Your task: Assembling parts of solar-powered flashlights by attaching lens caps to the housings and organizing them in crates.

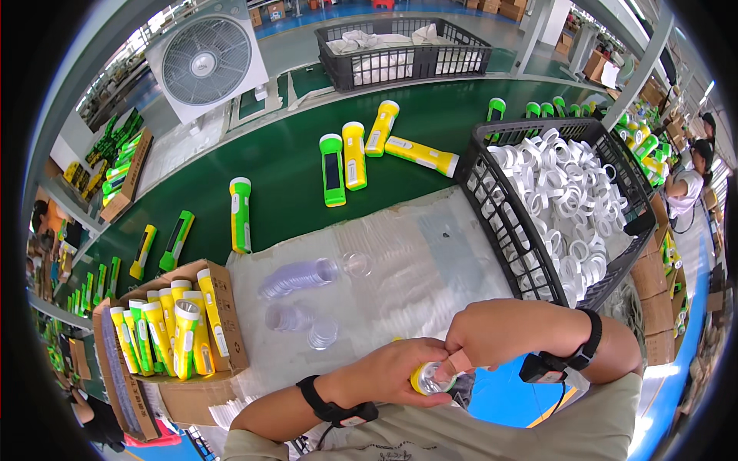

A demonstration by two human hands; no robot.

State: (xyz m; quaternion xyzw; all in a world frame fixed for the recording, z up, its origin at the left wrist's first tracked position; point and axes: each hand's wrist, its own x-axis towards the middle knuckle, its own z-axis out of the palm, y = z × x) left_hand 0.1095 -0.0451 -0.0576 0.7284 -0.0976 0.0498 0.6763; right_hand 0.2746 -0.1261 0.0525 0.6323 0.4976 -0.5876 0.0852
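Low in the head view, near the table's front edge, my left hand (396, 367) is wrapped round a yellow flashlight (420, 379), its open silver reflector facing up. My right hand (470, 336) is closed over the flashlight's head. A tan wrap covers one of its fingers, which reaches to the reflector; anything pinched in these fingers is too hidden to make out. Ahead of my left forearm lie tipped-over stacks of clear round lenses (301, 278), with a single clear lens (357, 264) beside them.
A black crate (516, 240) of white rings (573, 203) stands at right. At left, a cardboard box (229, 307) holds upright yellow and green flashlights. More flashlights (354, 155) rest on the green conveyor belt (292, 165). A fan (206, 63) and another black crate (400, 67) stand beyond it.
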